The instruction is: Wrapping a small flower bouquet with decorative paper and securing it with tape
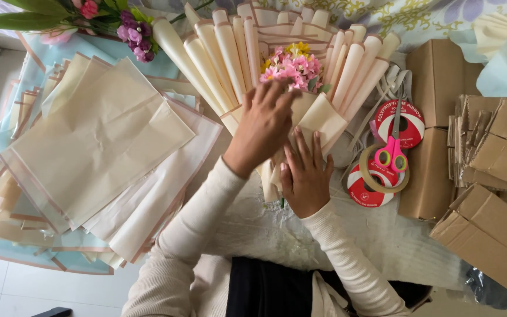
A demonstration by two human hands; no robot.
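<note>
- cream paper bouquet (277, 64) lay centre, flowers (291, 63) inside.
- left hand (262, 126) pinched a wrapper fold; right hand (306, 173) pressed flat, fingers spread.
- advised: keep folds even, base held firm.

My left hand (263, 126) is smeared by motion and covers the lower flowers of the bouquet (291, 64); its stems vanish under my right hand (306, 176). The top edge crops the loose flowers (112, 20) (and the cardboard boxes (488, 235) run off right).
</note>
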